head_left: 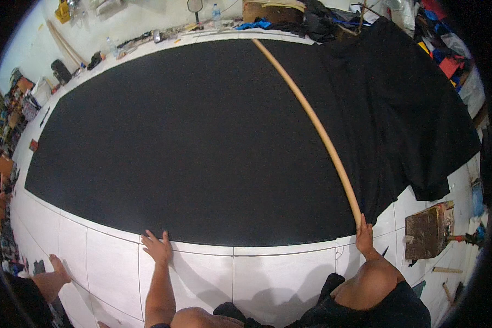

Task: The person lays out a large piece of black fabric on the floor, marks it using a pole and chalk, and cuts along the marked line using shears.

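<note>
One left hand (156, 247) is set, fingers spread, at the near edge of the black cloth (191, 142); the tan pole (322, 129) is touched at its near end by the right hand (364, 236), whose grip cannot be told. Across the cloth, its long axis is pointed away and leftward.

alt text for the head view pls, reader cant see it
A large black cloth lies spread on a white tiled floor, flat on the left and rumpled on the right, with a long wooden pole across it. The person's left hand, fingers spread, is at the cloth's near edge; the right hand is at the pole's near end.
</note>
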